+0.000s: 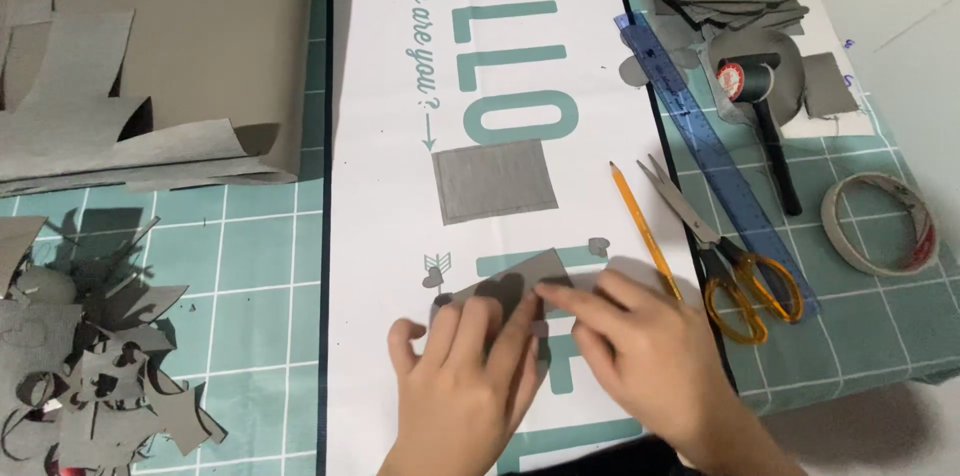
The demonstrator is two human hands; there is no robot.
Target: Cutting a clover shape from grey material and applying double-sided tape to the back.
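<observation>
Grey paper square [520,281] pressed flat under both hands [545,356].

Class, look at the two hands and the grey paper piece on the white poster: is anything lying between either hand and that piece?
Nothing visible does. The left hand and the right hand both rest their fingers directly on the grey paper piece. The pencil and the scissors lie off to the right, apart from it.

Teal checked table [262,266] bears white poster [380,236], scissors [720,246].
</observation>
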